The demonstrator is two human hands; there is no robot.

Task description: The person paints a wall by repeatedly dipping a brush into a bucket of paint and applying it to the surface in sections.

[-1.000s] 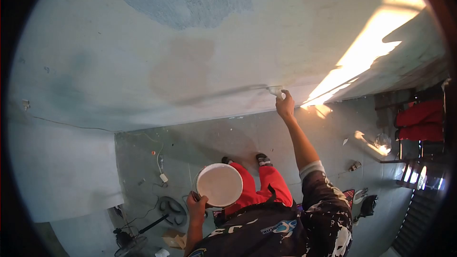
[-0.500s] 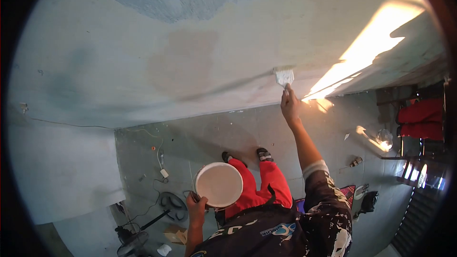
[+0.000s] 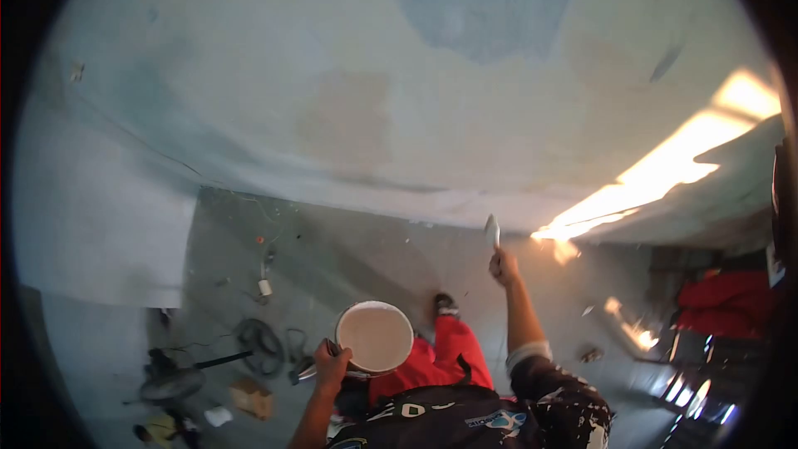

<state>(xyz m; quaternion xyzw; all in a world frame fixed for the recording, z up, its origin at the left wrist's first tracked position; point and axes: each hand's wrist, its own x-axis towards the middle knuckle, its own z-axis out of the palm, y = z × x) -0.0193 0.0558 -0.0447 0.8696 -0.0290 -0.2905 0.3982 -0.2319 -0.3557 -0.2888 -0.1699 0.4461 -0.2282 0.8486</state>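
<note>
A white bucket [image 3: 375, 337] of pale, whitish paint hangs at waist height in front of my red trousers. Closed around its near left rim is my left hand [image 3: 332, 364], thumb on top. My right hand [image 3: 503, 268] reaches forward with its fingers wrapped around the handle of a paintbrush [image 3: 492, 231]. The brush points up, seen nearly edge-on, and its bristles overlap the foot of the wall [image 3: 449, 133] in this view. Bluish-grey and beige patches mark the pale wall.
A fan [image 3: 173, 378] and a cardboard box [image 3: 251, 399] stand at lower left. A white socket block [image 3: 265, 287] with a cord lies on the grey floor [image 3: 349, 258]. Red cloth [image 3: 723, 303] hangs over a rack at right. Bright sunlight falls on the wall's right side.
My right hand has lowered the brush from the wall towards me and turned it edge-on. The view has shifted and one foot has moved; the bucket stays in my left hand.
</note>
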